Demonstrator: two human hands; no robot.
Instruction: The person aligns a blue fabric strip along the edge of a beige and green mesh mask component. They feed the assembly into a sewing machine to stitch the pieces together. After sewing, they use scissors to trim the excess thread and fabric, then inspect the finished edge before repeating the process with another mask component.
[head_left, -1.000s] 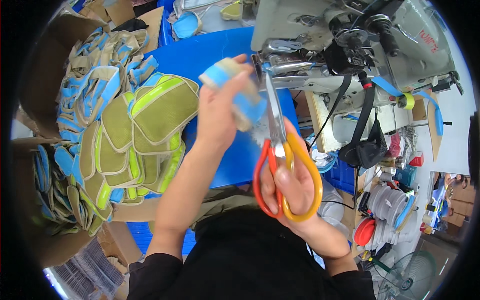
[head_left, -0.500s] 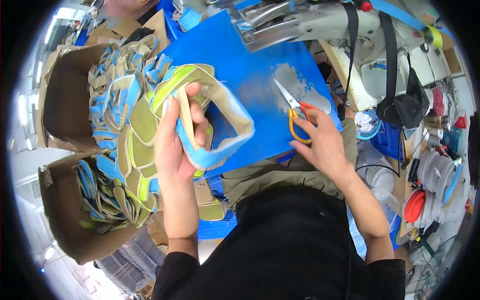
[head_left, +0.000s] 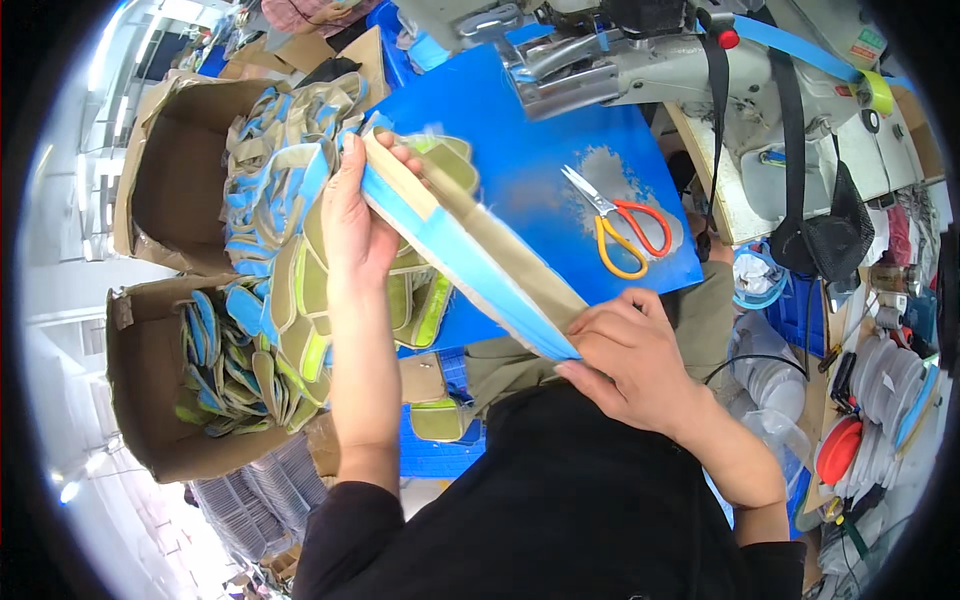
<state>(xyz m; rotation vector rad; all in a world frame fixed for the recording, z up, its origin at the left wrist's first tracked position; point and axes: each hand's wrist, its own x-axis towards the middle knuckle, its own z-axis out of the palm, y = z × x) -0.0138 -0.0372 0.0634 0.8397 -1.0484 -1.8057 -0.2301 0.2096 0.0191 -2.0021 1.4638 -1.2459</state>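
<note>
A loop of blue and tan fabric band is drawn out flat and slanting between my two hands. My left hand is closed on its upper left end, with the thumb along the near side. My right hand pinches the lower right end, above my lap. Just beyond my right hand, scissors with one orange and one red handle lie on the blue tabletop, blades slightly apart. Green and tan fabric pads are heaped beside and partly behind my left forearm.
Two cardboard boxes stand at the left, the upper one next to piled blue and tan bands, the lower one holding pads. A sewing machine is at the far right. White and red discs are stacked at right.
My right hand has let go of the scissors, which now lie on the table, and has taken hold of the band's lower end. The rounded loop is now pulled long and straight.
</note>
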